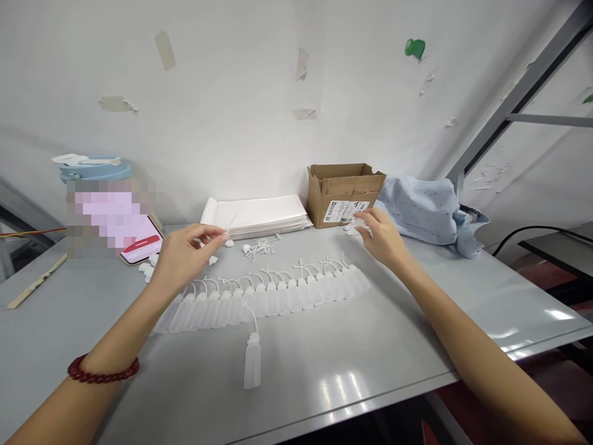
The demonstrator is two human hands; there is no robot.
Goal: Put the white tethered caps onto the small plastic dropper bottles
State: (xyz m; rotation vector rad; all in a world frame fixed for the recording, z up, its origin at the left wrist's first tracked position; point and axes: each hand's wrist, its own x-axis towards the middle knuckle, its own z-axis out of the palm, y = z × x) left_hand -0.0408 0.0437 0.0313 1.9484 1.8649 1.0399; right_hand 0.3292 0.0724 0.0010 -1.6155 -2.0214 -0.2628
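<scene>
A long row of small translucent plastic bottles (pixel 273 296) with thin white tethered caps lies across the grey table (pixel 370 358). One more bottle (pixel 252 364) lies apart, nearer me. My left hand (pixel 183 256) hovers above the row's left end, its fingers pinched on a thin white cap strip (pixel 228 230). My right hand (pixel 380 235) reaches to the far right, fingers closed on small white pieces (pixel 356 226) lying in front of a cardboard box (pixel 343 193). A small heap of loose white caps (pixel 259 248) sits between my hands.
A stack of white bags (pixel 257 214) lies against the wall. A light blue cloth (pixel 424 213) is bundled right of the box. At the left stand a phone (pixel 141 244), a blue-lidded container (pixel 92 168) and a wooden stick (pixel 34 284). The table's edge runs near me.
</scene>
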